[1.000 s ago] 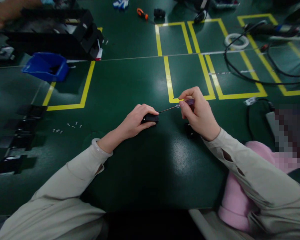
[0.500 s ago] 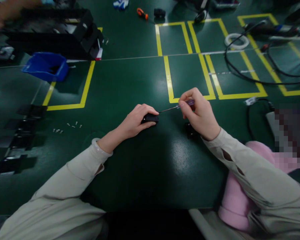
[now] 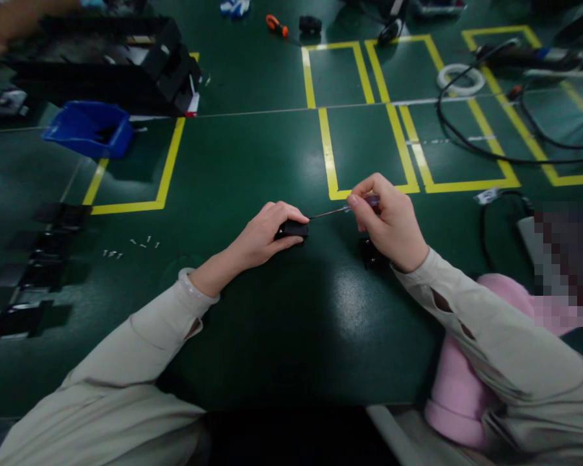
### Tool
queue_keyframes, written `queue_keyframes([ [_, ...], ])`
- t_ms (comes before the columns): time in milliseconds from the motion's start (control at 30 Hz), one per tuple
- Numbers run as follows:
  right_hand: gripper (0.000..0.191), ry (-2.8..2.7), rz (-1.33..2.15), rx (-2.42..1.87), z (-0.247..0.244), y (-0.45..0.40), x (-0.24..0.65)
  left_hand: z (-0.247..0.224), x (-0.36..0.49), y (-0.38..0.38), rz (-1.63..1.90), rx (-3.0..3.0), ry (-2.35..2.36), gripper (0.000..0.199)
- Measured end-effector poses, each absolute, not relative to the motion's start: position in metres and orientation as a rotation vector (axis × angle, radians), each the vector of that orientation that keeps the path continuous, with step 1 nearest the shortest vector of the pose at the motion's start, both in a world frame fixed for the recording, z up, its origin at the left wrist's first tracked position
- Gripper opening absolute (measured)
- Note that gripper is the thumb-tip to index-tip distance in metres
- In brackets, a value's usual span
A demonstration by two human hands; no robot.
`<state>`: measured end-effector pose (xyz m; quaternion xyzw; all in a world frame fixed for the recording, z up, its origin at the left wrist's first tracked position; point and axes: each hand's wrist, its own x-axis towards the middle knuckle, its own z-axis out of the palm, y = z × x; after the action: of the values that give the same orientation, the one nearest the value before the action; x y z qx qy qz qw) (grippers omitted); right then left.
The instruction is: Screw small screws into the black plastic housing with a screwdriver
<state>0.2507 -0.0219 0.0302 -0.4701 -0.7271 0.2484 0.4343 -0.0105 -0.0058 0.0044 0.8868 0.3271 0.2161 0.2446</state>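
My left hand [image 3: 268, 234] is closed around a small black box-shaped part [image 3: 295, 229], thumb along the near side and fingers over the top, low at the table. In my right hand [image 3: 386, 220] is a screwdriver [image 3: 372, 201], its dark translucent handle pinched between thumb and fingers. The thin shaft runs left, nearly level, and its tip meets the right end of the black part near my left fingertips. Exactly what the tip touches is too small to make out. Under my right hand lies another small black part [image 3: 369, 252], partly hidden.
Several small screws [image 3: 140, 243] lie left of my left arm. Dark flat parts [image 3: 41, 268] line the left edge. A blue bin [image 3: 90, 129] stands before a black rack [image 3: 160, 71]. Cables [image 3: 447, 123] and a white tape roll [image 3: 460, 80] lie right. Another person's arm [image 3: 10, 26] reaches in top left.
My right hand and the screwdriver handle have shifted very slightly, the handle tipping a little lower. My left hand and the black part stay where they were.
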Motion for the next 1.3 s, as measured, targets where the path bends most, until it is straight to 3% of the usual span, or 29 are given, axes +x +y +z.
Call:
queue_keyframes([
  [233,0.009,-1.814,0.633,-1.158,0.0319,-0.0229,0.2507,0.0046,-0.0101,-0.0068,0.572,2.408,0.909,0.027],
  [367,0.018,-1.811,0.633,-1.178,0.0314,-0.0228,0.2508,0.0049,-0.0096,-0.0067,0.571,2.399,0.914,0.027],
  [600,0.007,-1.806,0.623,-1.157,0.0301,-0.0217,0.2509,0.0041,-0.0102,-0.0065,0.587,2.413,0.901,0.027],
  [733,0.018,-1.809,0.610,-1.173,0.0312,-0.0219,0.2509,0.0047,-0.0097,-0.0061,0.589,2.411,0.898,0.027],
  [933,0.006,-1.812,0.608,-1.148,0.0304,-0.0231,0.2504,0.0049,-0.0092,-0.0064,0.584,2.407,0.904,0.027],
  [1100,0.017,-1.804,0.613,-1.179,0.0305,-0.0225,0.2512,0.0050,-0.0096,-0.0073,0.570,2.395,0.916,0.027],
  [1300,0.008,-1.800,0.633,-1.154,0.0301,-0.0222,0.2509,0.0061,-0.0097,-0.0066,0.588,2.411,0.892,0.026],
])
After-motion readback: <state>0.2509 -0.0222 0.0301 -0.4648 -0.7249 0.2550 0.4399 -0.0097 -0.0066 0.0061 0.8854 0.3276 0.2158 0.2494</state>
